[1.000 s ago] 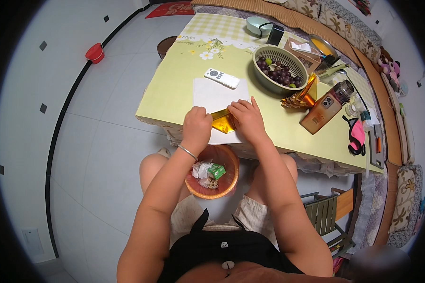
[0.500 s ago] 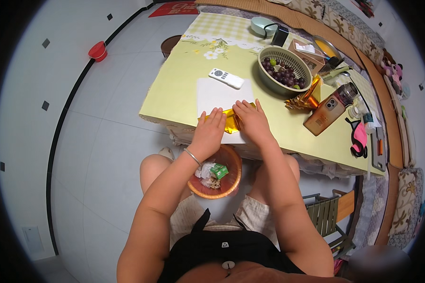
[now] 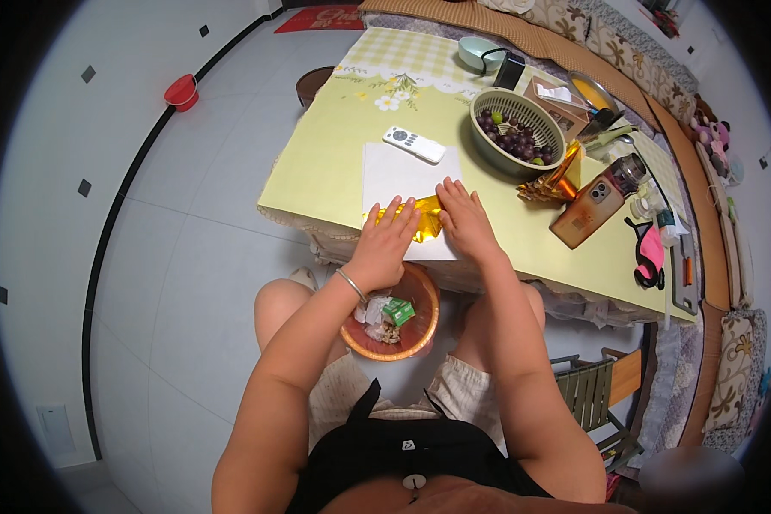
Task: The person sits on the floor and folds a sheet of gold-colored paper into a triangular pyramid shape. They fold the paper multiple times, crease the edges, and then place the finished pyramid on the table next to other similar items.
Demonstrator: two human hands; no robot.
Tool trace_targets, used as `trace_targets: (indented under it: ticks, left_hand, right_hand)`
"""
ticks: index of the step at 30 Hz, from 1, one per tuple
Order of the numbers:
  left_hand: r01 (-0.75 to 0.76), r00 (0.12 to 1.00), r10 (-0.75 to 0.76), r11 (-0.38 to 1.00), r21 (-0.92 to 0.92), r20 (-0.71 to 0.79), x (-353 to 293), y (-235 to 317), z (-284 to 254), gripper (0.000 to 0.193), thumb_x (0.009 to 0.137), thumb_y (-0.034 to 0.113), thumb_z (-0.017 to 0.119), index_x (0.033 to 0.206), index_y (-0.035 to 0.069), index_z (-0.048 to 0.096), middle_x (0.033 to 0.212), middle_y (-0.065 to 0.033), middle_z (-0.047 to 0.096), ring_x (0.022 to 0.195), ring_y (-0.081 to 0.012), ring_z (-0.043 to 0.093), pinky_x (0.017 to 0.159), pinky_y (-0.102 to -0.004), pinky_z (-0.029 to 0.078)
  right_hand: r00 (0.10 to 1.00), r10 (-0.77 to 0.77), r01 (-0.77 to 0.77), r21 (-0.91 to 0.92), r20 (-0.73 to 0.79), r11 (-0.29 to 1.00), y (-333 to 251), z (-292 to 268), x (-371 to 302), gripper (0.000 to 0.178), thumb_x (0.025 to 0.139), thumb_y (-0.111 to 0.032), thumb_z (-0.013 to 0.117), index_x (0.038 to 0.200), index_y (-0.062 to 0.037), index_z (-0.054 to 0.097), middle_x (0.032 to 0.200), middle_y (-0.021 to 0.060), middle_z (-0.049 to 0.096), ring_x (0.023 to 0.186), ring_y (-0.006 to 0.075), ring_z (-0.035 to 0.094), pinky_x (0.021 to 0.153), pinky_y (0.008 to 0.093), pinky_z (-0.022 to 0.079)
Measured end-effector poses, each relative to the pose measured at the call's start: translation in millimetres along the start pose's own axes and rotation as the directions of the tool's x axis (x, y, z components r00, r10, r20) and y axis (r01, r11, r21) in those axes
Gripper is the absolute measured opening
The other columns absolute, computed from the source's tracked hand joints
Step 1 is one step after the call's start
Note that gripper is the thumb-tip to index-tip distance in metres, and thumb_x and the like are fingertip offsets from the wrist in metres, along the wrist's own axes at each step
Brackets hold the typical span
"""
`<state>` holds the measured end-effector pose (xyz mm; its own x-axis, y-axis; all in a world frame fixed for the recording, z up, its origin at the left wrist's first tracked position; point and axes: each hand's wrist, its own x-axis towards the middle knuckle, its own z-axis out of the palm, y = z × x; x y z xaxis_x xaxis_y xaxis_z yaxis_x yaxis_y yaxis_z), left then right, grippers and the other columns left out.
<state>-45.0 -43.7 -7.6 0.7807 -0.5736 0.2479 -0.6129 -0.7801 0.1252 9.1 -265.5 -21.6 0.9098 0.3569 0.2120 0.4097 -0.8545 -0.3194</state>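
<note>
A strip of shiny gold foil paper point(image 3: 427, 221) lies near the table's front edge, on a white sheet of paper point(image 3: 394, 176). My left hand point(image 3: 387, 240) rests flat over the foil's left end, fingers stretched out. On the foil's right end lies my right hand point(image 3: 466, 221), also flat with its fingers extended. Parts of the foil are hidden under both hands, and its middle shows between them. Just beyond the sheet's far edge is a white remote control point(image 3: 415, 145). More folded gold foil point(image 3: 560, 178) stands to the right, beside a smartphone point(image 3: 588, 212).
A colander point(image 3: 516, 133) of grapes sits on the table point(image 3: 317, 171) at the far right of the paper. A pink and black eye mask point(image 3: 649, 253) lies near the right end. Between my knees stands an orange waste bin point(image 3: 428, 317) with rubbish in it. A folding stool point(image 3: 593, 390) is at the right.
My right hand has shifted slightly right along the foil, and the left hand's fingers have spread. More of the foil's middle shows between the hands.
</note>
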Motion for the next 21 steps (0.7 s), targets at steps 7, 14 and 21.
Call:
trace_targets:
  ticks: [7,14,21]
  left_hand:
    - [-0.037,0.997,0.037,0.999,-0.008,0.067,-7.5,0.8,-12.4,0.095,0.068,0.017,0.077,0.153,0.015,0.035,0.161,-0.0210,0.024,0.149,-0.0400,0.023,0.119,-0.0574,0.017]
    - [-0.100,0.992,0.100,0.995,-0.003,0.081,-14.7,-1.9,-17.1,0.092,0.069,0.021,0.080,0.151,0.033,0.040,0.161,-0.0221,0.023,0.149,-0.0419,0.021,0.119,-0.0580,0.016]
    - [-0.164,0.984,0.170,0.980,-0.114,0.046,-18.1,-13.4,-21.5,0.086,0.074,0.033,0.076,0.152,0.030,0.040,0.159,-0.0237,0.028,0.149,-0.0428,0.022,0.119,-0.0578,0.015]
  right_hand:
    - [0.999,0.014,-0.011,-0.051,0.045,0.999,-2.9,-0.3,-0.2,0.057,0.100,-0.030,0.050,0.152,-0.0099,0.038,0.161,0.0114,0.031,0.150,0.0283,0.027,0.122,0.0490,0.018]
    - [0.995,0.010,-0.006,-0.042,0.098,0.999,-4.3,-7.3,-1.2,0.069,0.097,-0.041,0.055,0.153,-0.0063,0.034,0.162,0.0145,0.028,0.151,0.0289,0.022,0.123,0.0480,0.015]
    - [0.984,-0.006,0.002,0.025,0.179,1.000,-7.8,-23.8,-3.2,0.089,0.088,-0.052,0.062,0.155,-0.0043,0.029,0.163,0.0173,0.022,0.153,0.0292,0.017,0.124,0.0470,0.010]
